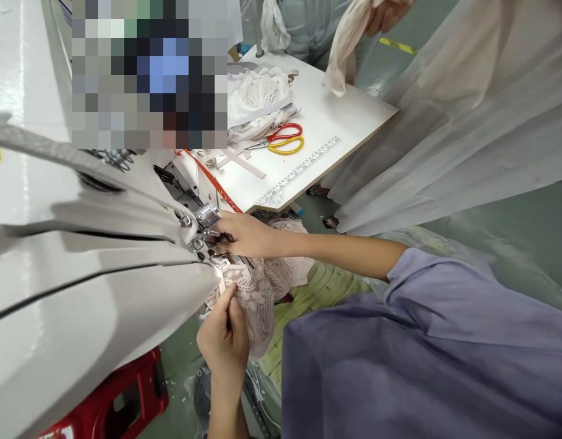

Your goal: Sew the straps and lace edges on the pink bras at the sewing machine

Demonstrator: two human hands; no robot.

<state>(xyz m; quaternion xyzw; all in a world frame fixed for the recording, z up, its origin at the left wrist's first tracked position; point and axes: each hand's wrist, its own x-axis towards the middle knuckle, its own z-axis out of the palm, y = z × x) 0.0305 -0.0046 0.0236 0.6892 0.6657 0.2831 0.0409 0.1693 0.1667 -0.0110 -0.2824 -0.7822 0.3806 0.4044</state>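
My left hand (pixel 224 338) is closed, thumb and finger pinching the edge of a pale pink lace garment piece (pixel 258 308) just in front of the sewing machine's needle area. The lace hangs down below the machine head. My right hand (pixel 248 235) is on the far side of the metal presser foot parts (pixel 203 228), its fingers curled in close to them. Those fingertips are partly hidden by the machine, and what they grip cannot be made out. A small clear guide (pixel 222 264) sits at the edge of the lace.
A white table (pixel 317 131) with a printed ruler holds red-and-yellow-handled scissors (pixel 285 139), fabric strips (pixel 247 164) and a white lace pile (pixel 260 97). Behind it, another person's hand (pixel 388 15) holds pale cloth. A red stool (pixel 135 396) stands lower left; sheer fabric hangs right.
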